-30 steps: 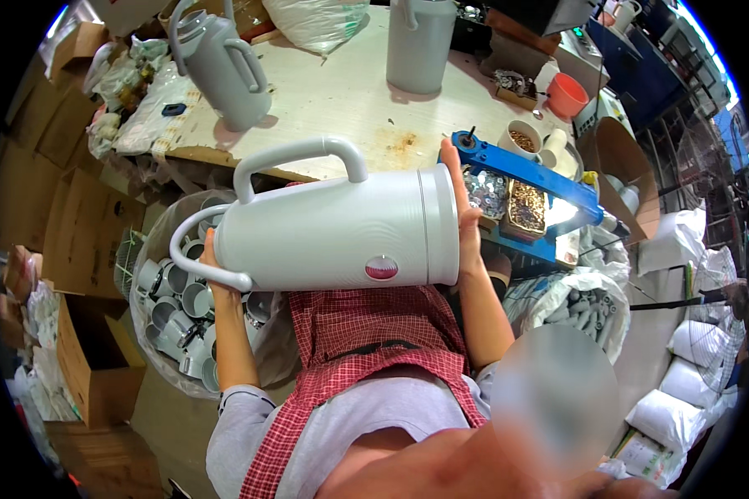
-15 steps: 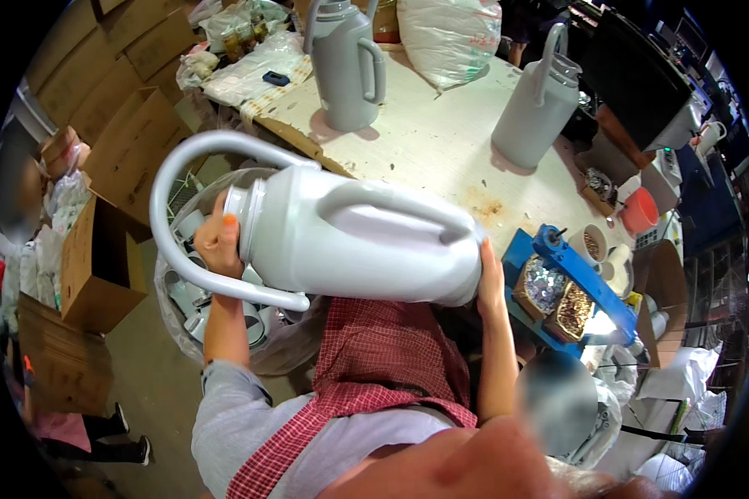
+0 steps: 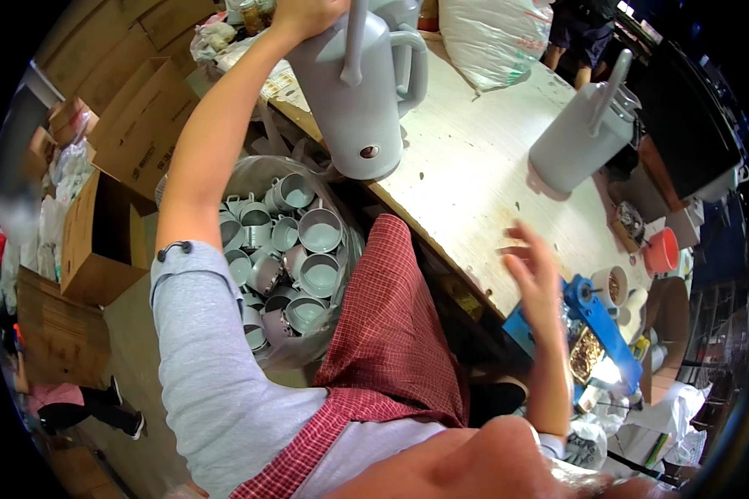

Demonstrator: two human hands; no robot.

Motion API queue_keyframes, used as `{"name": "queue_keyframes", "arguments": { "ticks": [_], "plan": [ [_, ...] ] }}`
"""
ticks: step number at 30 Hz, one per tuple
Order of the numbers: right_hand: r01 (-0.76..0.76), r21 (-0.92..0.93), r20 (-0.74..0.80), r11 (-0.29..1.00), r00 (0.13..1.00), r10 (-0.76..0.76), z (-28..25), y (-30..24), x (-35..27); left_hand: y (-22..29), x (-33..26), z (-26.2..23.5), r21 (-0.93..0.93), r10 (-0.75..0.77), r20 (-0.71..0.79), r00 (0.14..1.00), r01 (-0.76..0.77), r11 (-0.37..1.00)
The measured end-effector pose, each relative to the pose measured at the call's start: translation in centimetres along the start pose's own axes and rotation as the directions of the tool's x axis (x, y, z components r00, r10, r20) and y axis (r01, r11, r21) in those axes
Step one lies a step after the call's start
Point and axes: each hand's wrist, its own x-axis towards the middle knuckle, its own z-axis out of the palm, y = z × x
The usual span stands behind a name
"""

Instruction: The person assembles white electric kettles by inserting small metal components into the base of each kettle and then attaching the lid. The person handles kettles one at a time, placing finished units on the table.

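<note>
My left hand [image 3: 304, 15] is at the top of the view, gripping the top of a tall grey plastic jug [image 3: 359, 91] that stands upright at the near edge of the pale worktable [image 3: 466, 166]. Another grey jug stands right behind it. My right hand [image 3: 533, 274] hovers open, fingers spread, over the table's near edge, holding nothing. A further grey jug [image 3: 578, 137] stands on the table to the right of it.
A clear bag of several grey cup-like parts [image 3: 287, 249] sits on the floor by my left knee. Cardboard boxes [image 3: 108, 224] are stacked at left. A blue fixture [image 3: 595, 320], an orange cup [image 3: 662, 249] and a white sack [image 3: 491, 37] lie around the table.
The jug lay sideways between both hands before; now it stands upright on the table at left under my left hand. My right hand has come off it and is free.
</note>
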Motion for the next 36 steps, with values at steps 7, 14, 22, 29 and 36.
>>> {"name": "queue_keyframes", "arguments": {
  "ticks": [7, 14, 22, 29, 36],
  "plan": [
    [0.193, -0.539, -0.426, 0.82, 0.777, -0.463, -17.5, -2.4, 14.6, 1.4, 5.4, 7.0, -0.184, -0.204, 0.007, 0.979, 0.201, 0.962],
    [0.134, -0.533, -0.637, 0.835, 0.586, -0.501, -19.3, -0.9, 28.0, 0.6, 4.9, 9.2, -0.401, -0.493, -0.434, 0.754, 0.328, 0.855],
    [0.362, 0.073, -0.53, 0.929, 0.803, -0.271, -14.7, -8.1, 18.3, 15.7, -5.6, -1.0, -0.927, -0.517, -0.088, 0.851, 0.121, 0.356],
    [0.326, -0.067, -0.451, 0.943, 0.833, -0.32, -9.0, -7.5, 5.9, 26.8, -4.6, -4.8, -0.719, -0.28, 0.539, 0.795, 0.26, -0.645],
    [0.301, -0.085, -0.608, 0.95, 0.739, -0.289, -3.8, 3.1, -7.6, 39.9, -9.5, -9.9, -0.485, 0.252, 0.432, 0.866, 0.459, -0.744]
  ]
}}
